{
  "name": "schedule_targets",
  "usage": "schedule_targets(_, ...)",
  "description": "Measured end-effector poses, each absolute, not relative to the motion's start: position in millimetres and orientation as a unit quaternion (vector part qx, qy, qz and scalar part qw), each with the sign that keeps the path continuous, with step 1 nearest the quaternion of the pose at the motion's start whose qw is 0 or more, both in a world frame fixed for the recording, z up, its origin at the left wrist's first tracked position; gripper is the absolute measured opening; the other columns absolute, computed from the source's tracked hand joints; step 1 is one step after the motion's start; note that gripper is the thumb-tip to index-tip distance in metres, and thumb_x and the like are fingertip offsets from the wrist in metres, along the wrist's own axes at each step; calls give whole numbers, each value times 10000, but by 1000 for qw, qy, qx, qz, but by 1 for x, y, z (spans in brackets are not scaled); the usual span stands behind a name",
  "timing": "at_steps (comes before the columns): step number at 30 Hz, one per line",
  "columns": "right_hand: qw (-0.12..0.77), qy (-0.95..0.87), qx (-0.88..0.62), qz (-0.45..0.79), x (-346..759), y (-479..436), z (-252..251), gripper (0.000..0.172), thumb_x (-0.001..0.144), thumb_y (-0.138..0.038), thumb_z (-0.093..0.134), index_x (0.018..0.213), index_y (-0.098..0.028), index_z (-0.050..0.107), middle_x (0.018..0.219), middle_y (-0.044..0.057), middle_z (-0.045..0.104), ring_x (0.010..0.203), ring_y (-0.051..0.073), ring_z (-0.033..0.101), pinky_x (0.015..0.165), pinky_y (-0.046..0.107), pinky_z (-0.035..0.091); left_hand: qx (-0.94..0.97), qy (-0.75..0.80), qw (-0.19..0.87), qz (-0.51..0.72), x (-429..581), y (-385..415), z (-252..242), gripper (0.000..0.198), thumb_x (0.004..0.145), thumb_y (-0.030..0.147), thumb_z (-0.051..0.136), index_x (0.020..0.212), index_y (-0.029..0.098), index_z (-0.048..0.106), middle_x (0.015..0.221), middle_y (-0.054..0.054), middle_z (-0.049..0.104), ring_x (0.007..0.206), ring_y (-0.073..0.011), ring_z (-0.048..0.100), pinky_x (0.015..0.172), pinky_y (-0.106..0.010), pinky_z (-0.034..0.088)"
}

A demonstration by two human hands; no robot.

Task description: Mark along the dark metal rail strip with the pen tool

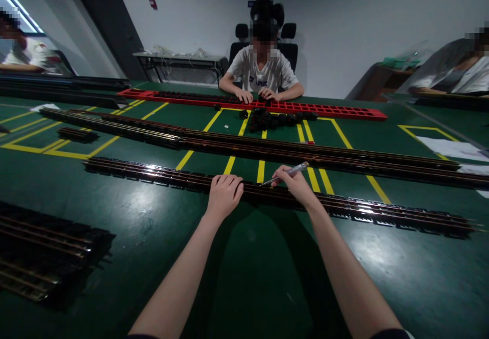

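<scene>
A long black strip (pixel 179 178) with copper-coloured lines along it lies across the table in front of me. My left hand (pixel 226 190) is closed over its near middle, fingers curled round the far edge. In my right hand (pixel 289 181) is a slim screwdriver (pixel 300 167) with a clear handle. Its thin shaft points left and down, and the tip is close to the strip between my hands; whether it touches cannot be told. The fingertips under both hands are partly hidden.
More long strips (pixel 267 145) lie just beyond, and a stack of strips (pixel 46 252) is at the near left. A person (pixel 263 69) opposite works at a red tray (pixel 336 111), beside a pile of small black parts (pixel 263 120). Yellow tape lines mark the green table (pixel 244 278).
</scene>
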State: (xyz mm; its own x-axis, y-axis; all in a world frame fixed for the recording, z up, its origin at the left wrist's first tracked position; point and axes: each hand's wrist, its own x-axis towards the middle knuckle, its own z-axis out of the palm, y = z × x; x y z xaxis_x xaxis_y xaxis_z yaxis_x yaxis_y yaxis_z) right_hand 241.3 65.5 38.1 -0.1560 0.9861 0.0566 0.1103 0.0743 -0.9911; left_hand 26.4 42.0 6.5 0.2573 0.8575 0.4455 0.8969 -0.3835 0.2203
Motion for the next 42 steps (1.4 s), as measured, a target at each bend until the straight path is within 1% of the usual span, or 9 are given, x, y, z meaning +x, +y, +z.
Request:
schedule_targets(5,465,-580,-471,475,249,69,31,245,758,-368,515,673,-140,537,591,-1,565,594,80,554,665,215,464,-793,-553,38,-254,26,42,6,355,937,317,336,1024,194,658,1035,-29,681,986,-169,584,934,-361,354)
schedule_targets(10,492,-575,-459,465,253,72,25,203,755,-313,483,639,-148,502,566,-7,537,556,75,513,650,218,444,-791,-555,43,-252,26,42,6,341,934,318,347,1022,199,654,1037,-35,680,992,-173,580,929,-362,348)
schedule_targets(15,485,-577,-463,466,253,71,26,203,755,-319,479,646,-148,500,579,-4,543,573,80,516,674,226,444,-787,-560,43,-257,27,43,8,339,932,313,346,998,199,658,1010,-34,684,981,-174,578,932,-365,348)
schedule_targets(23,474,-589,-484,441,246,66,31,203,773,-314,470,663,-150,516,581,-10,539,596,87,529,704,234,438,-765,-578,41,-281,27,45,8,321,923,288,360,921,214,672,960,-21,696,958,-185,579,1008,-412,317)
schedule_targets(30,470,-591,-494,431,225,69,34,211,761,-320,457,646,-151,509,564,-4,536,586,93,529,690,234,433,-716,-620,37,-319,18,48,4,302,913,249,372,872,221,670,924,-15,705,963,-201,570,1031,-448,301)
schedule_targets(36,474,-591,-492,428,221,69,35,203,751,-316,456,643,-151,505,556,-4,536,574,91,532,672,228,435,-721,-615,48,-315,20,45,4,304,917,239,366,905,182,664,965,-34,697,985,-190,583,1067,-442,291)
schedule_targets(42,486,-581,-484,439,221,69,34,202,739,-322,477,638,-149,501,541,-15,526,558,81,527,662,215,442,-759,-570,70,-306,36,38,8,313,924,247,360,956,175,663,1004,-27,694,1001,-175,593,1055,-407,316)
